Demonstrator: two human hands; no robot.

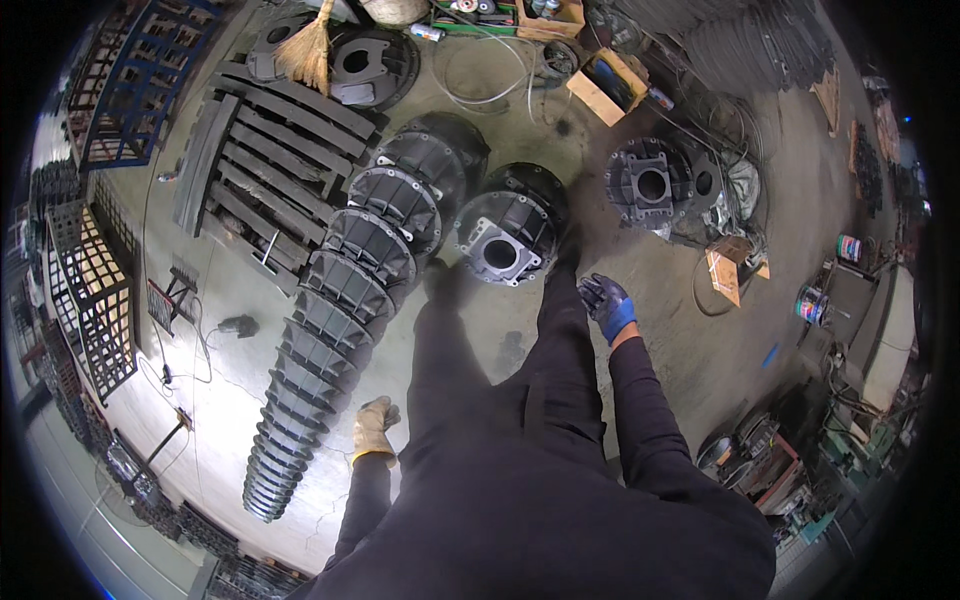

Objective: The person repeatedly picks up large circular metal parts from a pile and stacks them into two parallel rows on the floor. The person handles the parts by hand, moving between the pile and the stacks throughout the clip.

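My left hand [375, 428], in a cream work glove, hangs beside my left leg with its fingers loosely bent and nothing in it. Closest to it is a long row of nested, dark grey ribbed metal housings [345, 285]. My right hand [607, 306], in a blue and dark grey glove, hangs by my right leg, fingers somewhat apart and nothing in them. A single metal housing [505, 225] with a square flange and a round hole stands at my feet, not touched by either hand. Farther right, a similar housing [648, 186] sits by a flat cast plate [703, 180].
A slatted wooden pallet [275, 150] lies left of the row, with a straw broom [306, 50] behind it. Wooden boxes [608, 88] and a loose hose [480, 100] lie ahead. Blue metal racks [140, 85] stand at left; paint cans [811, 304] are at right.
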